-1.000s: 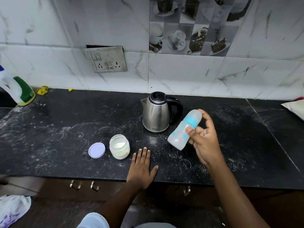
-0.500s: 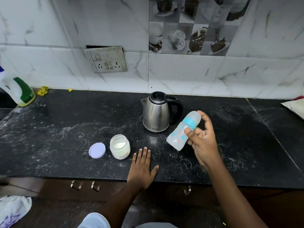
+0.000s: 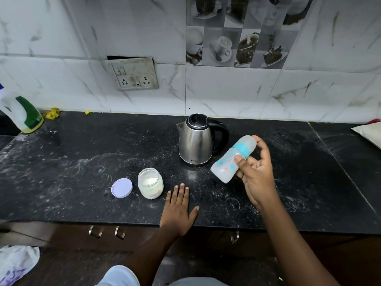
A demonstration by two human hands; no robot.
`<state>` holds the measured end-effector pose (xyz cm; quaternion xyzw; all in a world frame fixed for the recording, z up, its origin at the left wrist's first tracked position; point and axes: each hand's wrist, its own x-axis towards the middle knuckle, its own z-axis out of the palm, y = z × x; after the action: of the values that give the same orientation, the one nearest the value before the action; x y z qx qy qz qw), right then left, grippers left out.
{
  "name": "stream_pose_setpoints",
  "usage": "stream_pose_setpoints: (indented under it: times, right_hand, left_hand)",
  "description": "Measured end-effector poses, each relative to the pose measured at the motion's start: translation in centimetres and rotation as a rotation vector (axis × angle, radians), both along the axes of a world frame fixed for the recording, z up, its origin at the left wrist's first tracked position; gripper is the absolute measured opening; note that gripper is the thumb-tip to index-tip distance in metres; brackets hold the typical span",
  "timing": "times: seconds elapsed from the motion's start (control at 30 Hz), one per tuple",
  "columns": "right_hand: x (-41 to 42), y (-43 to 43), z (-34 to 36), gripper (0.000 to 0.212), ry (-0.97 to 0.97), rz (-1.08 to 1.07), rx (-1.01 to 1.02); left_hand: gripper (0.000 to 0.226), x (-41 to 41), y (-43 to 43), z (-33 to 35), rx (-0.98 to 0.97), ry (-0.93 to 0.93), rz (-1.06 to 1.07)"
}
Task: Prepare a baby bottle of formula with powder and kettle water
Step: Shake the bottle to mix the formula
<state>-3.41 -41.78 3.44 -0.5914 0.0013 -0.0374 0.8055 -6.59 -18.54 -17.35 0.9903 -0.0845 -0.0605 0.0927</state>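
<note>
We see the baby bottle (image 3: 231, 161), frosted with a teal collar and coloured dots, tilted just right of the kettle (image 3: 196, 140), capped end up and away, in our right hand (image 3: 256, 174), whose grip pinches it, while our left hand (image 3: 179, 209) lies spread flat on the tabletop (image 3: 82, 162).

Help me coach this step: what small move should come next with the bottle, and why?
Probably stand the bottle upright on the counter and use the left hand to unscrew its blue collar. The right hand holds it tilted and capped, while the powder jar already sits open, its lid beside it.
</note>
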Motion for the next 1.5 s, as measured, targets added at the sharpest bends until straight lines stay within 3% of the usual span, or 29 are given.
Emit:
stream_pose_setpoints:
  times: [0.13,0.27,0.4,0.53,0.63,0.8,0.93,1.07,1.2,1.37,1.5]
  right_hand:
    - [-0.54,0.18,-0.47,0.074,-0.004,0.148,-0.079]
    - [-0.36,0.15,-0.45,0.076,0.003,0.002,0.002]
    - [-0.60,-0.02,-0.66,0.078,0.013,0.133,-0.054]
    - [-0.34,-0.41,-0.59,0.078,0.012,-0.015,0.024]
    - [-0.42,-0.32,-0.54,0.077,0.015,0.128,-0.057]
    - [0.04,-0.17,-0.32,0.074,0.010,0.019,0.000]
    - [-0.03,0.03,-0.24,0.080,0.023,0.142,-0.072]
    - [0.18,-0.20,-0.02,0.084,0.015,-0.013,0.068]
    - [-0.04,-0.26,-0.20,0.080,0.024,0.146,-0.060]
    - [0.14,0.19,0.20,0.082,0.020,-0.021,0.046]
    - [-0.07,0.36,-0.16,0.082,0.015,0.128,-0.059]
  left_hand:
    - [0.089,-0.04,0.04,-0.02,-0.002,-0.002,0.005]
    - [0.089,0.00,0.03,-0.06,0.019,0.000,0.002]
    - [0.089,-0.02,0.03,-0.11,0.018,-0.003,0.006]
    - [0.088,-0.04,-0.01,-0.05,0.026,-0.007,0.005]
    - [0.088,-0.09,-0.01,0.01,0.017,-0.004,0.006]
    - [0.087,-0.11,-0.04,0.06,0.024,-0.005,0.004]
    - [0.087,-0.13,0.01,0.12,0.016,-0.004,0.007]
    - [0.090,-0.11,0.04,0.13,0.022,0.000,0.002]
    - [0.089,-0.13,0.02,0.05,0.024,-0.003,0.005]
    - [0.088,-0.09,-0.04,0.04,0.016,-0.013,0.005]
    - [0.089,-0.10,-0.02,0.05,0.017,-0.007,0.008]
